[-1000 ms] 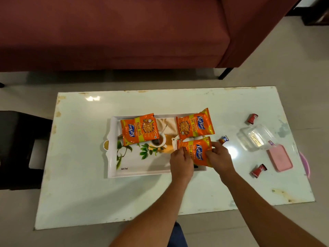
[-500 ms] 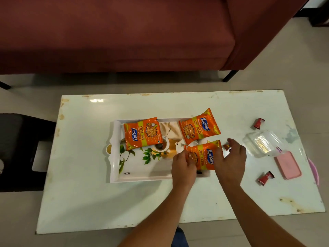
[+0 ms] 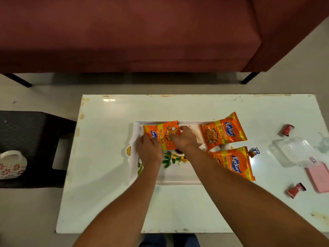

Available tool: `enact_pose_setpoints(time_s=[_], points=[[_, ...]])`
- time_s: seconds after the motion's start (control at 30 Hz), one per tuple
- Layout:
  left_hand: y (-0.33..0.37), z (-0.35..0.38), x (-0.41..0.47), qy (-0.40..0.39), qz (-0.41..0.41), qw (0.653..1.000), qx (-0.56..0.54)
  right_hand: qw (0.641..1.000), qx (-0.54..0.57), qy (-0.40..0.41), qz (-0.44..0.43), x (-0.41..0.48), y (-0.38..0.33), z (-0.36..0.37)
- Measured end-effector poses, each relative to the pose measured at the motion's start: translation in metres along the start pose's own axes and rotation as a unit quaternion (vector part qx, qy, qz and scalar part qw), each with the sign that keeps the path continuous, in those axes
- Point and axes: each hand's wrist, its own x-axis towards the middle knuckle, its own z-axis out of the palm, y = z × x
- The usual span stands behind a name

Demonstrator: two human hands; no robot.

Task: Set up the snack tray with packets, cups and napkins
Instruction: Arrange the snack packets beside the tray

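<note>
Head view: both my hands work over the white tray [image 3: 135, 173], which sits at the middle of the bench [image 3: 106, 202]; my left hand [image 3: 149, 152] clamps the near-left corner of the left packet [image 3: 161, 134], fingers [image 3: 142, 139] closed on its edge; my right hand [image 3: 185, 139] presses on the same packet's right end, fingers curled onto the wrapper; this packet lies flat at the tray's far-left corner. The second packet [image 3: 222, 133] lies tilted across the tray's far-right corner; the third packet [image 3: 235, 163] lies at the tray's near-right corner, overhanging onto the bench, partly under my right forearm. A clear container [image 3: 292, 152] and a pink lid [image 3: 318, 177] sit near the bench's right edge; small red wrapped items [image 3: 287, 130] [image 3: 294, 189] lie beside them, one farther, one nearer; a dark stool [image 3: 32, 139] stands off the bench's left edge.
</note>
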Motion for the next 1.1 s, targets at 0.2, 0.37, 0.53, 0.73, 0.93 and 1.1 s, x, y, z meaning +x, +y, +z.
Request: enact_pose_setpoints(time_s=[0.2,0.37,0.53,0.73,0.93,1.1], points=[[0.014,0.014,-0.022,-0.067,-0.003,0.997,-0.036,0.997,-0.022,0.013,-0.077,-0.019,0.023,-0.037],[0.041,0.036,-0.064,-0.146,0.009,0.985,-0.088,0.997,-0.009,0.035,-0.073,-0.039,0.054,-0.099],[0.053,0.067,-0.097,-0.257,0.019,0.957,-0.132,0.992,-0.053,0.099,-0.063,-0.039,0.082,-0.136],[0.049,0.089,-0.117,-0.259,0.064,0.960,-0.085,0.981,-0.097,0.157,-0.057,-0.040,0.101,-0.144],[0.045,0.096,-0.118,-0.217,0.116,0.969,-0.010,0.973,-0.115,0.189,-0.061,-0.043,0.106,-0.140],[0.054,0.084,-0.117,-0.191,0.124,0.973,0.027,0.951,-0.115,0.279,-0.065,-0.055,0.093,-0.139]])
